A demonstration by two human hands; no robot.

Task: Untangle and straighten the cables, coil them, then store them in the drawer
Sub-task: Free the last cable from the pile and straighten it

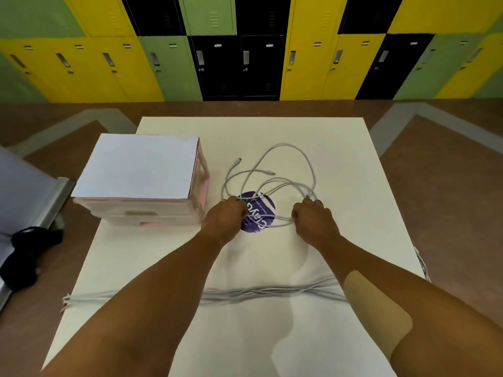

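A loose tangle of white cable (283, 164) lies in loops at the middle of the white table (340, 148), with two plug ends near its far left side. My left hand (227, 216) grips strands at the tangle's near left, and my right hand (313, 217) grips strands at its near right. A short stretch of cable runs taut between the two hands over a purple round sticker (258, 210). A bundle of straightened white cables (266, 292) lies across the table's near part, under my forearms. The pink drawer box (141, 180) stands at the left, its drawers closed.
A black object (24, 254) rests on a grey metal surface at the far left. One cable hangs off the table's right edge (420, 263). Yellow, green and black lockers (245, 50) line the wall beyond a brown floor.
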